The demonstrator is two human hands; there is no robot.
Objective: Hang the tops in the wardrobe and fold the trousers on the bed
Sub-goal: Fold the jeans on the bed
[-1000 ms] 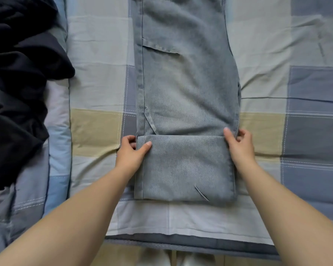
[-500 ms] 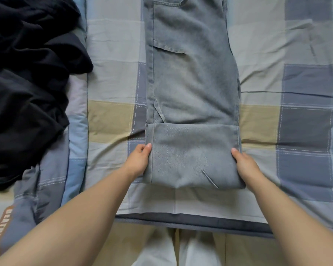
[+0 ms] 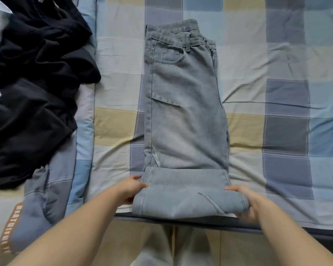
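**Jeans part-folded, both hands on the fold**

While I watch from the head camera, my left hand (image 3: pixel 130 189) grips the left end of the folded-over cuff section of the jeans (image 3: pixel 185 120), thumb lying on top of the denim and the other fingers tucked under the roll. My right hand (image 3: pixel 245 205) holds the opposite end the same way, thumb on top and fingers curled beneath the lower corner, though that corner is a little blurred. Between the two hands the fold sits at the near edge of the bed (image 3: pixel 288 179), just above the dark mattress border. Beyond the fold, the rest of the jeans lie flat and doubled lengthwise, waistband at the far end, on the checked bedcover. Well to the left, a heap of black clothes (image 3: pixel 33 96) lies crumpled on the bed, apart from the jeans.
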